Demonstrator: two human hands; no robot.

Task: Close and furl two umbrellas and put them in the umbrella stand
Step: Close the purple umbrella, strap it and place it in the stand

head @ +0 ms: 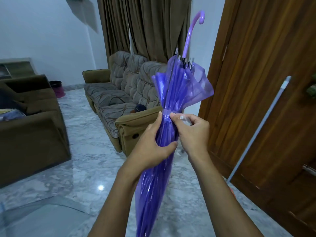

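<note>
Umbrella first: purple umbrella (168, 129) is closed and sits centre frame, tilted, w/ its hooked handle (198, 19) up at upper right and the tip end running out of the bottom edge. Canopy is twisted tight in the lower half; above the strap (168, 111) the folds flare loose. From my end, left hand (150, 144) is wrapped round the furled part just below the strap, fingers curled across the front, thumb lying up along the fabric. Right hand (193, 132) is just beside it on the right, thumb tip touching the strap and curled fingers pinching a small clear bit; I think that's the strap's end, but can't tell for sure. Behind, mid frame, a patterned sofa (119, 93) stands against a brown curtain (145, 28). Brown armchair (30, 130) at left. Wooden door (256, 82) fills the right side, w/ a thin pale pole (256, 130) leaning across it. Marble floor (89, 159) below, and the corner of a glass table (42, 216) at lower left. Dark-and-pink round thing (58, 89) on the floor far back, left of the sofa; too small to ID.
</note>
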